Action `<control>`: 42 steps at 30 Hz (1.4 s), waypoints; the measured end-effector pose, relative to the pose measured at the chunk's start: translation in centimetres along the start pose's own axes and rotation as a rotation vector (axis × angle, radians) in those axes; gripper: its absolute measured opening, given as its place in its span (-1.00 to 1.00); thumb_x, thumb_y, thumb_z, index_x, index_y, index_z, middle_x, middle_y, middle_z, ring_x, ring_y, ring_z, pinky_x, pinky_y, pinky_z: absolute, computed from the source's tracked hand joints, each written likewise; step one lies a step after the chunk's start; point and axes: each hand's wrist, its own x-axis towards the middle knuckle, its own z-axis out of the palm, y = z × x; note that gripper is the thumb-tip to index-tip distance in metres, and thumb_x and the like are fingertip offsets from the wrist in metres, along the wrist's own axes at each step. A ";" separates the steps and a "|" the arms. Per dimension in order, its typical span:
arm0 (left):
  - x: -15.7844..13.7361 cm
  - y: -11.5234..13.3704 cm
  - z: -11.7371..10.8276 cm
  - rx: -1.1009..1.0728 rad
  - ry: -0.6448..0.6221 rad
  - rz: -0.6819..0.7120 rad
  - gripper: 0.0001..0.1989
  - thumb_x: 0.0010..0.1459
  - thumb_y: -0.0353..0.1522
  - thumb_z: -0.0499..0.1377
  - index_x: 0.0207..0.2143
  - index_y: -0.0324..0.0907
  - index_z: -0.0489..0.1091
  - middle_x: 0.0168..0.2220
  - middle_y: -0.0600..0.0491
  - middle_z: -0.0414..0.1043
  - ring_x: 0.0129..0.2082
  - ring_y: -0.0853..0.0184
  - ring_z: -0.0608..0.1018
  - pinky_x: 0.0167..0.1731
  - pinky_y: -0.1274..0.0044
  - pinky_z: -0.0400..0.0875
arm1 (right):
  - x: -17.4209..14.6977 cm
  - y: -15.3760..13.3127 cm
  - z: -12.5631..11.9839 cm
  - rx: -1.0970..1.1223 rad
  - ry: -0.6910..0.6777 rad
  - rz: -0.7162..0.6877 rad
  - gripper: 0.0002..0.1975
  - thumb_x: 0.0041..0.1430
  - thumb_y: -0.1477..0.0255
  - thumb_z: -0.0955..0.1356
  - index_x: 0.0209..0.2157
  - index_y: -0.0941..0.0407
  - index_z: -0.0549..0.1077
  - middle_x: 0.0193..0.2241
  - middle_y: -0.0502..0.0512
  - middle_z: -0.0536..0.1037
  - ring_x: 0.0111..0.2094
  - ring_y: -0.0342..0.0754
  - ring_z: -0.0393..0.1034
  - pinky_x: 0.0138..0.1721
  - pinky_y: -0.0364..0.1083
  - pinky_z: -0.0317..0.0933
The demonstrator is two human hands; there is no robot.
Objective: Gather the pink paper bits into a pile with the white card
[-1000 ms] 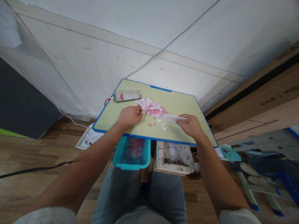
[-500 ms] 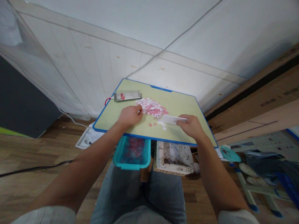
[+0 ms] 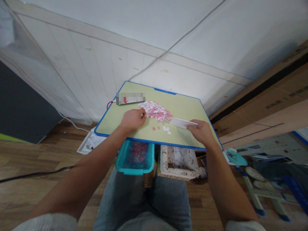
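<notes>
A heap of small pink and white flat pieces (image 3: 156, 110) lies on the yellow-green board (image 3: 185, 104) with a blue edge. My left hand (image 3: 133, 119) rests at the heap's left side, its fingers pinched together; what is between them, if anything, is hidden. Gripped in my right hand (image 3: 201, 131) is a flat white plate-like strip (image 3: 183, 123), its free end pointing left toward the heap. A few white pieces (image 3: 166, 129) and a few pink pieces (image 3: 154, 128) lie apart, in front of the heap.
Below the board's front edge are a teal basket (image 3: 134, 171) with reddish contents and a speckled foam box (image 3: 179, 175). A partly blurred-out long object (image 3: 131, 98) lies at the board's back left. Cardboard boxes (image 3: 264, 109) stand on the right; a wall (image 3: 144, 41) rises behind.
My right hand has drawn the white strip slightly right, away from the heap and the loose white pieces. My left hand stays by the heap.
</notes>
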 end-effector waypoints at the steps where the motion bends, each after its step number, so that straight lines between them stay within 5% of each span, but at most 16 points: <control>1: 0.0 0.0 0.0 -0.001 -0.004 -0.003 -0.68 0.29 -0.18 0.06 -0.08 -0.06 0.53 -0.19 -0.08 0.64 -0.15 0.05 0.63 -0.25 0.38 0.38 | 0.0 0.2 0.0 -0.003 0.018 0.011 -0.74 0.11 0.30 0.35 -0.33 0.14 0.65 -0.48 0.04 0.57 -0.47 -0.06 0.35 -0.42 -0.11 0.14; 15: 0.1 -0.3 0.4 0.007 0.032 0.018 -0.71 0.28 -0.20 0.05 -0.11 -0.05 0.52 -0.22 -0.07 0.64 -0.19 0.06 0.64 -0.31 0.38 0.34 | -0.6 1.3 0.7 0.051 0.036 0.078 -0.68 0.09 0.28 0.36 -0.24 0.15 0.67 -0.37 0.08 0.64 -0.43 -0.02 0.41 -0.36 -0.08 0.22; 26: 0.1 -0.2 0.4 0.007 0.013 0.004 -0.69 0.29 -0.19 0.05 -0.09 -0.06 0.52 -0.20 -0.09 0.64 -0.16 0.05 0.64 -0.25 0.38 0.38 | -2.5 0.2 -1.2 0.084 -0.128 0.056 -0.76 0.09 0.29 0.38 -0.33 0.14 0.63 -0.50 0.02 0.56 -0.46 -0.04 0.36 -0.40 -0.10 0.17; 33: 0.0 -0.1 0.1 0.014 0.017 0.003 -0.69 0.29 -0.19 0.05 -0.08 -0.05 0.52 -0.21 -0.07 0.64 -0.15 0.07 0.63 -0.25 0.39 0.37 | -2.1 -1.4 -1.0 0.118 -0.106 -0.021 -0.75 0.11 0.31 0.37 -0.31 0.14 0.64 -0.42 0.07 0.61 -0.39 -0.02 0.41 -0.35 -0.09 0.21; 42: -0.1 0.3 -0.2 0.004 -0.016 -0.030 -0.67 0.29 -0.20 0.05 -0.06 -0.07 0.53 -0.17 -0.10 0.64 -0.11 0.07 0.63 -0.18 0.38 0.40 | -2.7 0.1 -1.3 0.053 -0.040 0.091 -0.69 0.08 0.25 0.38 -0.28 0.16 0.66 -0.51 0.06 0.57 -0.50 -0.04 0.36 -0.43 -0.09 0.18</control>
